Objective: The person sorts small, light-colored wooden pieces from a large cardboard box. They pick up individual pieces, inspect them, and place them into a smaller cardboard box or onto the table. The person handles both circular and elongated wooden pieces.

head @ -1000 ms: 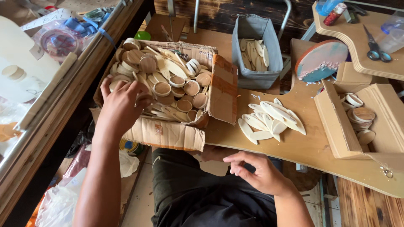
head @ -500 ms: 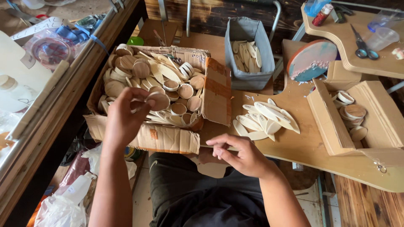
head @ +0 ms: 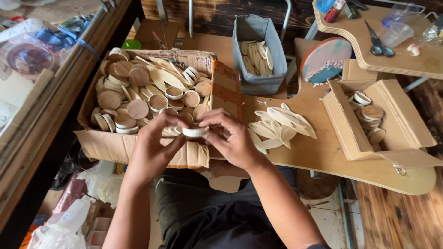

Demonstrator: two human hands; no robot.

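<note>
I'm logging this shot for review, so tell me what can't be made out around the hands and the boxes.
- Head view: the wooden disc is mostly covered by the left hand and right hand.
- Lower layers in the cardboard box: buried under the top pieces.
- Grey bin: its walls hide its depth.

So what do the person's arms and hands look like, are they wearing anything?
Both arms are bare to the frame's edge: no sleeves, gloves, watch or rings show. The left hand and right hand have short, plain nails. Dark trousers cover the lap.

Both forearms are bare, with no sleeves, watch or rings in view. The left hand (head: 154, 150) and right hand (head: 233, 140) are ungloved. Dark trousers (head: 198, 216) cover the lap.
</note>
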